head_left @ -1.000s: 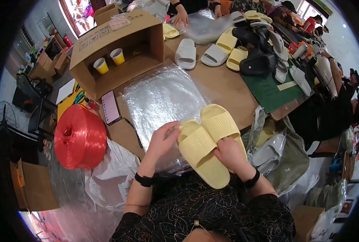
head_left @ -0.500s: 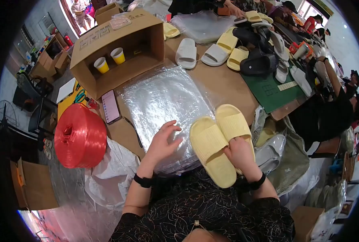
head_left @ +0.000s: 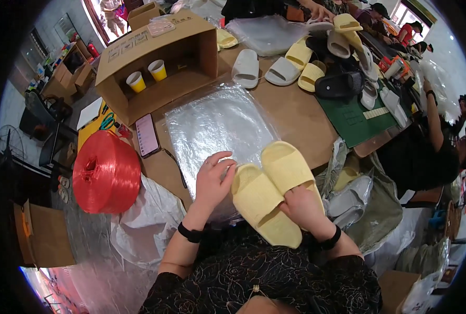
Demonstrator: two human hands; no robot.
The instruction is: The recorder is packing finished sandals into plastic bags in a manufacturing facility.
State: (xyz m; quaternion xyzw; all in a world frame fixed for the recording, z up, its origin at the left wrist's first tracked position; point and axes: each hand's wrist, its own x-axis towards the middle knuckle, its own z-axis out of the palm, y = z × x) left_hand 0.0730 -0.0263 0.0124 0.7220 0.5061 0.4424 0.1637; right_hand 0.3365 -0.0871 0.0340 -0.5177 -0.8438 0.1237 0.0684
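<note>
The right hand (head_left: 303,208) grips a pair of pale yellow slippers (head_left: 258,189) over the near right corner of the clear plastic sheets (head_left: 212,120), fingers tucked under a strap. Just left of the pair, the left hand (head_left: 212,180) has half-curled fingers; from here I can't tell whether they pinch anything.

The right hand (head_left: 303,209) holds two yellow slippers (head_left: 259,194).

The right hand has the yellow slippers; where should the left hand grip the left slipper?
On the left slipper, probably the outer rim by the toe end, coming from the left: that rim lies exposed beside the left hand, while the right hand crowds the opposite side.
</note>
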